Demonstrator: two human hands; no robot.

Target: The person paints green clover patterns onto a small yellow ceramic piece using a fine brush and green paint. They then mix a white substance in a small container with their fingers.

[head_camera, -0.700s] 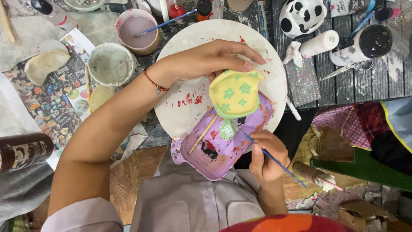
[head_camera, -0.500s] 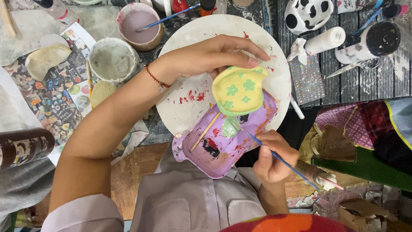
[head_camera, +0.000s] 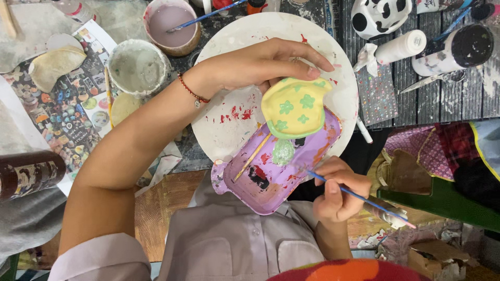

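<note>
The left hand (head_camera: 260,65) reaches over the white plate (head_camera: 229,130), its fingers (head_camera: 307,62) clamped on the far edge of the yellow dish (head_camera: 296,106) with green flowers, held above the purple tray (head_camera: 271,182); the dish looks like stiff, light, brittle pottery, probably wet with paint, so the bare rim seems the safest hold; the right hand (head_camera: 336,192) has its fingers pinched together on a thin blue brush (head_camera: 359,198), tip near the tray; against the earlier frame, dish and brush sit almost unchanged, only marginally shifted.
</note>
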